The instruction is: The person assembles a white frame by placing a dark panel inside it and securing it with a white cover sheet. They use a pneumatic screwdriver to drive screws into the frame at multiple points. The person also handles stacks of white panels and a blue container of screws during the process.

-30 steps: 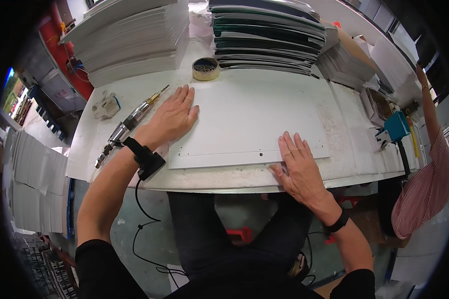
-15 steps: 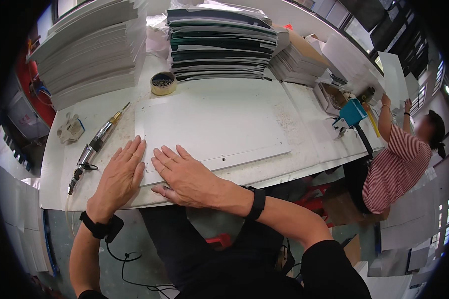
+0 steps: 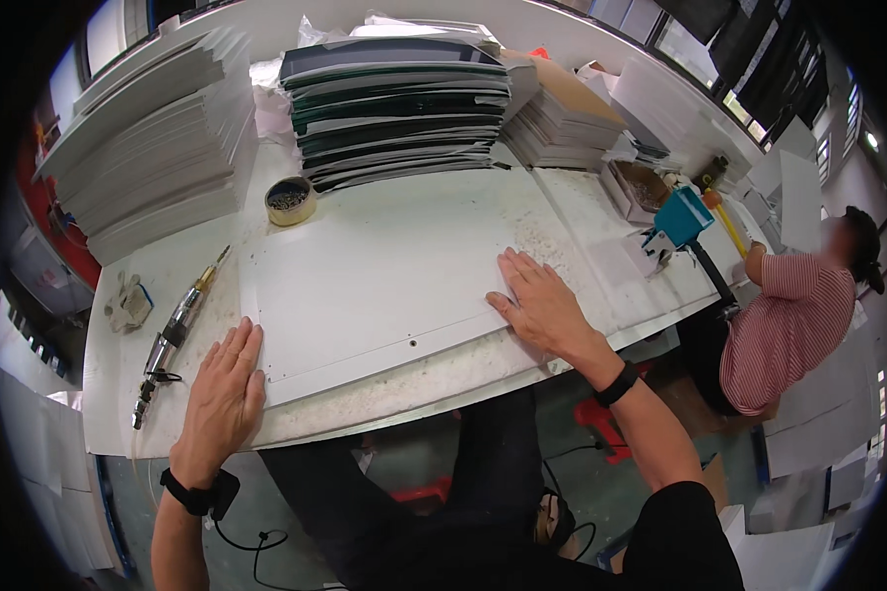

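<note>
A flat white panel (image 3: 384, 266) with a small dark hole near its front edge lies on the white worktable (image 3: 443, 386). At its left end my left hand (image 3: 225, 394) rests flat, fingers together and stretched out along the edge. My right hand (image 3: 542, 307) lies on the panel's right end, fingers straight and thumb apart. Neither hand grips anything. Left of my left hand is a slim metal power screwdriver (image 3: 175, 330), its brass-coloured tip pointing away from me. Beyond the panel stands a round yellowish tub (image 3: 304, 211) of small metal pieces, probably screws.
Tall stacks of white panels (image 3: 158, 148), dark green-edged sheets (image 3: 394, 113) and brown-topped boards (image 3: 567, 113) line the back. At right are a teal tool with a black handle (image 3: 684, 219) and an open box (image 3: 633, 192). A person in a striped shirt (image 3: 788, 325) works beyond.
My right hand has moved from the panel's front left corner to its right end. My left hand stays flat at the left edge. The whole view has shifted slightly.
</note>
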Motion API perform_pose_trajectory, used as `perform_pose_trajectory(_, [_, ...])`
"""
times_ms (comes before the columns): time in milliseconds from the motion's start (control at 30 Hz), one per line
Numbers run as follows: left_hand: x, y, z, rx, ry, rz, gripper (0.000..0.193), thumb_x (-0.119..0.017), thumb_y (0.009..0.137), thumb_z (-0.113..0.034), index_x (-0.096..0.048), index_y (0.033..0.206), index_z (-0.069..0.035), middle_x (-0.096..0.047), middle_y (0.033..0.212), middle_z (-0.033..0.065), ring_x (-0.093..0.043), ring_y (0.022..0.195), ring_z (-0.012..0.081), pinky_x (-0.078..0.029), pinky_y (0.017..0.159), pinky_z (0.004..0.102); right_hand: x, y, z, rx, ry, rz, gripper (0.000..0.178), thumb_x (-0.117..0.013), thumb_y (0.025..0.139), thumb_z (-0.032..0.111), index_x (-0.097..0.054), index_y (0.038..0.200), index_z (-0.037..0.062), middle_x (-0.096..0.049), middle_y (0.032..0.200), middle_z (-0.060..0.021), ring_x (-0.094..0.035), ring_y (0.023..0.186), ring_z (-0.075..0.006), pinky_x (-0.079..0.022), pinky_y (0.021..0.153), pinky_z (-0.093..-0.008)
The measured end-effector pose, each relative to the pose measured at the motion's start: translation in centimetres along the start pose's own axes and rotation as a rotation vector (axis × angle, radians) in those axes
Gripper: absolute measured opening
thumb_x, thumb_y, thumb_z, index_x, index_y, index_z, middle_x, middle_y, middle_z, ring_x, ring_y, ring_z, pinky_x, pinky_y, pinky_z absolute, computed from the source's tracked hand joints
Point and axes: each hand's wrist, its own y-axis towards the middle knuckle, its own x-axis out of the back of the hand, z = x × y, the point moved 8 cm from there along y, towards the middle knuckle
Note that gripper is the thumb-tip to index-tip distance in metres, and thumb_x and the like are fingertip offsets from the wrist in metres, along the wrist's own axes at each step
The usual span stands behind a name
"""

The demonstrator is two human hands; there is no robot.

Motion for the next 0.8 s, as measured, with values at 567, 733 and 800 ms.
perform_pose_trajectory(567, [0.0, 0.9, -1.2, 0.033, 0.019, 0.02, 0.058, -0.049, 0.096, -0.011, -0.045, 0.152, 0.004, -0.043, 0.158, 0.0274, -0.045, 0.144, 0.0413, -0.032, 0.123, 0.0503, 2.6, -0.8, 0.1, 0.18, -0.024, -0.261, 0.041, -0.069, 0.097, 0.034, -0.069, 0.113, -0.004, -0.073, 0.089, -0.0178, -0.07, 0.089, -0.0333, -0.055, 0.082, -0.0425])
perform_pose_trajectory(733, [-0.1, -0.6, 0.3, 0.058, 0.012, 0.014, 0.058, -0.047, 0.096, -0.012, -0.045, 0.152, 0.002, -0.043, 0.158, 0.0275, -0.043, 0.146, 0.0422, -0.03, 0.124, 0.0507, 5.9, -0.4, -1.1, 0.091, 0.242, -0.199, 0.031, -0.067, 0.098, 0.027, -0.071, 0.114, 0.0011, -0.068, 0.071, -0.0177, -0.069, 0.069, -0.039, -0.054, 0.063, -0.046])
perform_pose_trajectory(800, [-0.2, 0.1, 0.1, 0.07, 0.002, 0.028, 0.058, -0.047, 0.097, -0.013, -0.045, 0.153, 0.002, -0.043, 0.158, 0.0269, -0.042, 0.146, 0.0422, -0.029, 0.124, 0.0512, 4.5, -0.3, -4.7, -0.043, 0.234, -0.168, 0.037, -0.058, 0.104, 0.024, -0.064, 0.127, -0.0045, -0.072, 0.106, -0.0231, -0.069, 0.101, -0.0391, -0.055, 0.087, -0.0455])
